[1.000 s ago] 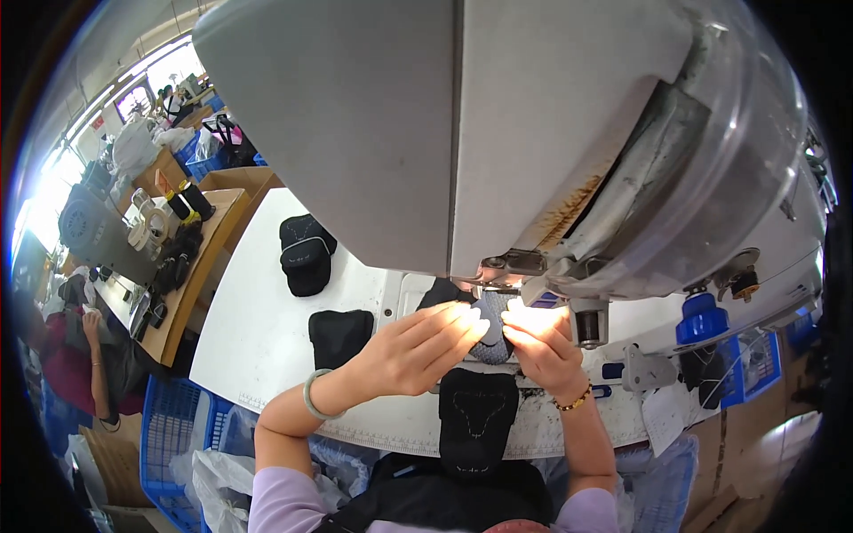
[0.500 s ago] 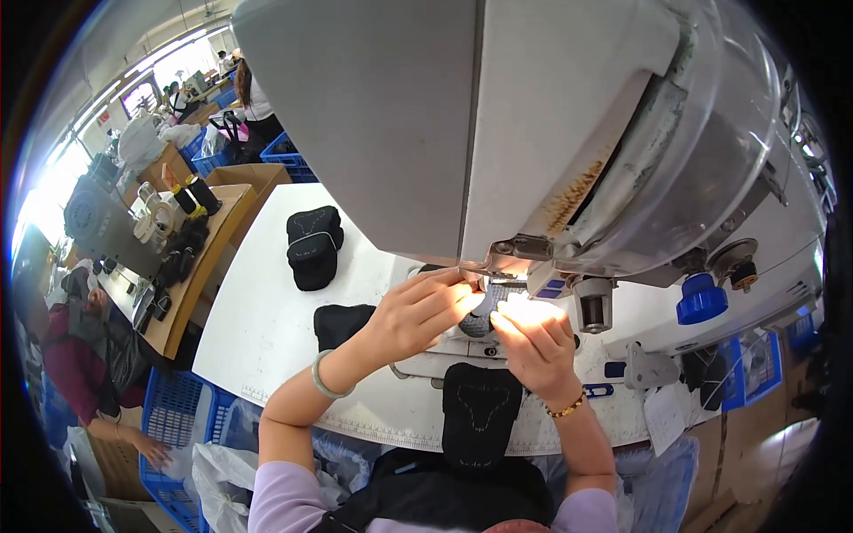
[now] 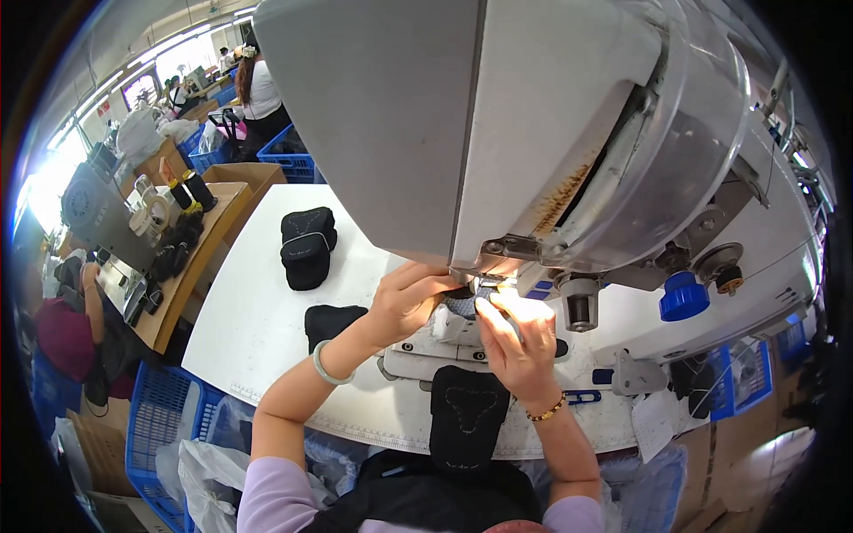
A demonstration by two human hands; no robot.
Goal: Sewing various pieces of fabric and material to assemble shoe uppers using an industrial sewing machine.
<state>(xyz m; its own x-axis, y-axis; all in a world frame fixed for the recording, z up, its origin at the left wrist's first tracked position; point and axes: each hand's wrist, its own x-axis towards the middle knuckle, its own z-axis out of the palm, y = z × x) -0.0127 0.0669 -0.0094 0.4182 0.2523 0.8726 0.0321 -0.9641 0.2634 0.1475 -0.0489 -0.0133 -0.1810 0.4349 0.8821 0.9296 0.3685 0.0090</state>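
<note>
Under the head of a large grey sewing machine [image 3: 382,115], my two hands hold a small grey and black fabric piece [image 3: 460,307] close to the lit needle area. My left hand [image 3: 409,304] has its fingertips closed on the piece's left side, partly beneath the machine head. From the right, my right hand [image 3: 520,342] pinches the same piece, fingers bent and brightly lit. The needle itself is hidden by the machine head and fingers. Nearest me, a black fabric piece [image 3: 467,417] with light stitched outlines lies over the table's front edge.
On the white table [image 3: 240,329] lie a stack of black pieces [image 3: 307,249] and another black piece [image 3: 330,325]. A blue thread snipper [image 3: 582,397] rests at right. Blue crates [image 3: 160,435] stand at left, where a co-worker [image 3: 71,333] sits by another machine.
My right hand has shifted slightly left and my fingers have closed in around the piece. At left, the co-worker's arm has gone from the blue crate up toward their machine.
</note>
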